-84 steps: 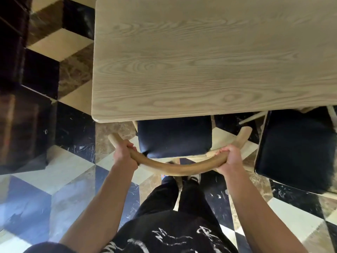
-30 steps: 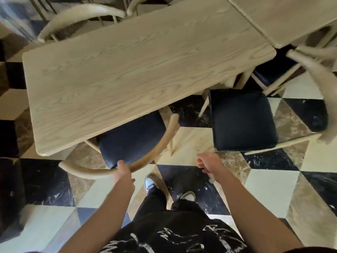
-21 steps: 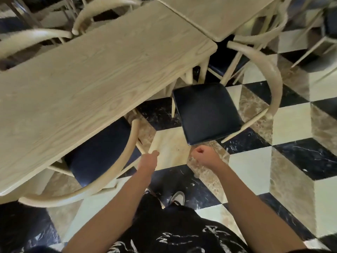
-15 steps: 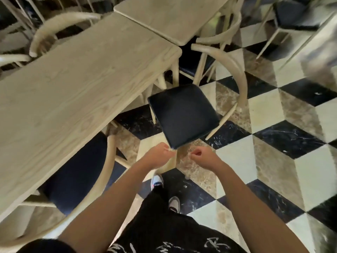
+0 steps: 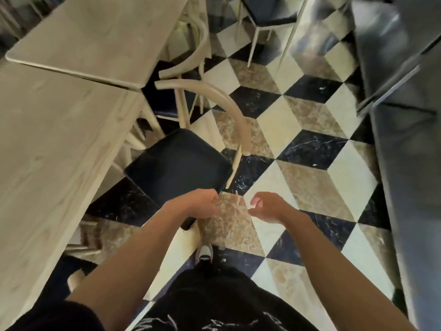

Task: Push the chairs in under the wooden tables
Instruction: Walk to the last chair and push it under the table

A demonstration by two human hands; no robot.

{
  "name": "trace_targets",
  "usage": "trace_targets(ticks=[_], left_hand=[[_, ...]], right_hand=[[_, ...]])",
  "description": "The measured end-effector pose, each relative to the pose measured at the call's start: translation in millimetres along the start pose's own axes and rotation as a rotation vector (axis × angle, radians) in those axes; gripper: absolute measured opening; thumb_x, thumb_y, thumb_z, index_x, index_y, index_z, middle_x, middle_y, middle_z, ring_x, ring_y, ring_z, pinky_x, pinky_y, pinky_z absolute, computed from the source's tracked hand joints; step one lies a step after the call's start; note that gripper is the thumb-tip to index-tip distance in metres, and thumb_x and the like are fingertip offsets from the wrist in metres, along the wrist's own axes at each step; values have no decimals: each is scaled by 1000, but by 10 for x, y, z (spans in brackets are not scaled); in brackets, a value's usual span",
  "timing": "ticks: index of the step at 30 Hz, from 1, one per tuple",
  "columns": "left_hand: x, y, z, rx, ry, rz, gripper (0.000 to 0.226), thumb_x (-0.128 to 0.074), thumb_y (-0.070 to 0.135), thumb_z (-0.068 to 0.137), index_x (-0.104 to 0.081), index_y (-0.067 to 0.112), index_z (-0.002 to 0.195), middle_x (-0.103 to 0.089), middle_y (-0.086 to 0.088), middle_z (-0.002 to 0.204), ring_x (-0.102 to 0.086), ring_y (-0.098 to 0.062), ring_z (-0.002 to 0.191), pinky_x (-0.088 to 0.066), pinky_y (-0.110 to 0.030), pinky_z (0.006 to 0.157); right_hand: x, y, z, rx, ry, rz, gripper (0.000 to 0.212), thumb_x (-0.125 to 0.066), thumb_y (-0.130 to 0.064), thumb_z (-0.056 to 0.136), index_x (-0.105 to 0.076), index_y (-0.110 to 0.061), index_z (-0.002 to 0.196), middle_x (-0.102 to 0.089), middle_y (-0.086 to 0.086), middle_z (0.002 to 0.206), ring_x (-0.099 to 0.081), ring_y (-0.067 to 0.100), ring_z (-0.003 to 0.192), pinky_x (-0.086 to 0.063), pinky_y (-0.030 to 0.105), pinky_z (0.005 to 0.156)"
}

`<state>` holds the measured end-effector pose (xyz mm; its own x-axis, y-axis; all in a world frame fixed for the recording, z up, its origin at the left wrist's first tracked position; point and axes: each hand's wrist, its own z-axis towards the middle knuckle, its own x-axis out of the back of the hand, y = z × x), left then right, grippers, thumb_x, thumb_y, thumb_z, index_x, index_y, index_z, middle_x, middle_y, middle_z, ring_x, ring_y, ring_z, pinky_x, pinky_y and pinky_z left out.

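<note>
reaching for the next chair (image 5: 177, 167), pulled out beside the table (image 5: 55, 149); left hand (image 5: 199, 204) and right hand (image 5: 266, 207) loosely curled, holding nothing. next: grip its curved back (image 5: 229, 108), push in.

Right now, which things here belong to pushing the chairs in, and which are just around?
Part of the job: pulled-out chair, near table, far table, left hand, right hand.
Just around: checkered floor, grey cabinet.
</note>
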<state>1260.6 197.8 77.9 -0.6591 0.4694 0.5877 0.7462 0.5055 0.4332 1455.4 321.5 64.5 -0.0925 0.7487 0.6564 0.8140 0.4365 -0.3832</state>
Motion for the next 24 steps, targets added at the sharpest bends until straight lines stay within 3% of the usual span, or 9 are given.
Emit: trace_targets(ticks=[2, 8, 10, 12, 15, 17, 19, 24], left_hand=[[130, 143, 137, -35, -28, 22, 25, -51, 30, 98, -52, 16, 119, -56, -6, 116, -49, -18, 93, -39, -32, 78], [531, 716, 618, -78, -107, 93, 36, -49, 27, 100, -56, 4, 127, -60, -10, 127, -58, -29, 111, -47, -36, 90], [641, 869, 837, -121, -135, 86, 30, -47, 31, 101, -54, 6, 116, -58, -7, 116, -58, -25, 99, -48, -37, 81], [738, 1021, 1087, -129, -124, 93, 21, -47, 30, 100, -47, 11, 92, -52, -4, 92, -48, -19, 75, -38, -33, 63], [938, 1345, 1422, -110, -112, 76, 26, -46, 27, 100, -40, 12, 79, -46, -4, 86, -42, -19, 72, -33, -31, 62], [1089, 1590, 1630, -104, -129, 90, 22, -46, 29, 101, -53, 9, 93, -55, -9, 105, -54, -24, 90, -44, -37, 77], [1251, 1832, 1779, -73, -129, 71, 36, -46, 29, 102, -54, 3, 124, -58, -12, 128, -57, -30, 115, -46, -45, 99], [1534, 2174, 2180, -59, -48, 9, 41, -50, 29, 99, -52, 5, 132, -60, -11, 132, -56, -29, 119, -45, -46, 104]], right_hand=[[94, 146, 62, -43, -3, 16, 35, -64, -44, 92, -61, -23, 119, -62, 0, 119, -56, 19, 106, -44, 28, 83], [454, 598, 275, -126, 16, 144, 32, -64, -42, 90, -59, -25, 116, -61, -4, 113, -57, 18, 103, -42, 27, 74], [620, 736, 383, -132, 29, 157, 30, -64, -41, 90, -58, -27, 116, -61, -5, 111, -57, 17, 101, -40, 25, 70], [822, 869, 513, -120, 39, 165, 31, -64, -42, 90, -58, -27, 117, -62, -5, 110, -57, 17, 100, -42, 26, 73], [1205, 1059, 727, -85, 55, 158, 33, -64, -40, 91, -58, -24, 119, -61, -5, 107, -56, 17, 99, -41, 28, 77], [1489, 1190, 858, -61, 60, 157, 33, -64, -40, 92, -58, -22, 119, -61, -5, 105, -57, 18, 101, -41, 29, 78], [1754, 1307, 975, -44, 69, 173, 34, -64, -39, 92, -58, -21, 120, -61, -4, 104, -57, 18, 101, -42, 30, 79], [2272, 1501, 1256, 4, 70, 154, 35, -64, -38, 92, -59, -21, 122, -66, -2, 110, -60, 19, 100, -45, 30, 78]])
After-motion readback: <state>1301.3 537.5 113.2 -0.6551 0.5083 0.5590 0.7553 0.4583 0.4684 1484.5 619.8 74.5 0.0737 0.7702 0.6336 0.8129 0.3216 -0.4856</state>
